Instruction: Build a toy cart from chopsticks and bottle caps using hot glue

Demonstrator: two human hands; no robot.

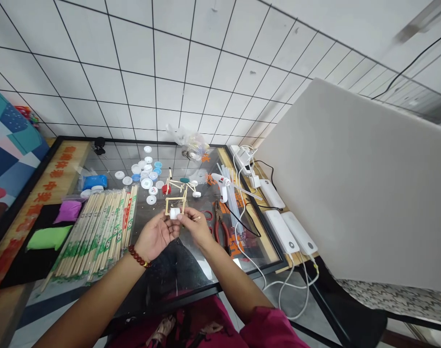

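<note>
A small frame of wooden sticks (176, 198) stands up between my hands, with a white piece like paired bottle caps (174, 213) at its near end. My left hand (158, 238) is palm up, its fingertips curled at the frame's lower left corner. With thumb and fingers, my right hand (196, 226) pinches the white piece and the lower right corner. Just behind sits another stick structure (177, 183) with a red cap (166, 189), a dark green cap (184, 180) and white caps (196, 194). How the two structures join cannot be made out.
Loose white and blue bottle caps (147, 183) lie behind on the glass table. Packed chopsticks (97, 232) and coloured clay packs (49, 238) are left. A glue gun (222, 186), glue sticks (236, 208), pliers (221, 227), red-handled scissors (207, 215) and power banks (281, 231) are right.
</note>
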